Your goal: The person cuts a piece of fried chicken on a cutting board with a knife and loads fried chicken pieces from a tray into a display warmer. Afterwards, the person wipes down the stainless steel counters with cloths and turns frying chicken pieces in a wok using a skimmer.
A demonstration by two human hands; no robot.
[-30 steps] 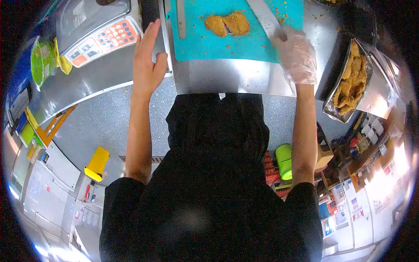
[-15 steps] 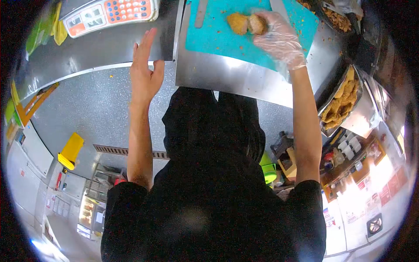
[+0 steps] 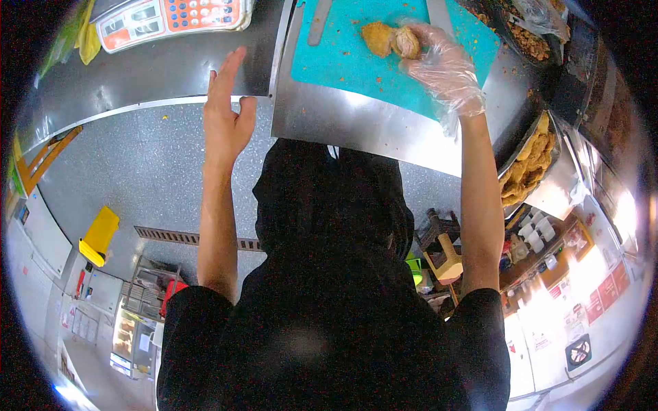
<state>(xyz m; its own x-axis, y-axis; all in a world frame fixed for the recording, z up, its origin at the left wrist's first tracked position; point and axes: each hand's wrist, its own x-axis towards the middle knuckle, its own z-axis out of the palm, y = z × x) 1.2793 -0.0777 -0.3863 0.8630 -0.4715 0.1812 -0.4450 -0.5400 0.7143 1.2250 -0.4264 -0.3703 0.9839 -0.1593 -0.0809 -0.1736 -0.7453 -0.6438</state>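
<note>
Over a turquoise cutting board, my right hand wears a clear plastic glove and is closed around a piece of fried chicken. Its pale inside faces me. Another golden-crusted chicken piece lies right against it on the left. My left hand is bare and empty, its fingers stretched out and thumb apart, by the edge of the steel counter. Two flat metal strips lie on the board, a left one and a right one behind my gloved fingers.
A scale with a keypad stands at the upper left. On the right is a tray of fried cutlets, with a dark pan of brown crumbs above it. Crumbs dot the board. A yellow object stands on the floor at left.
The chicken piece in my right hand has turned so its pale inside shows more plainly. My left hand stays stretched out in nearly the same place. The view has shifted slightly.
</note>
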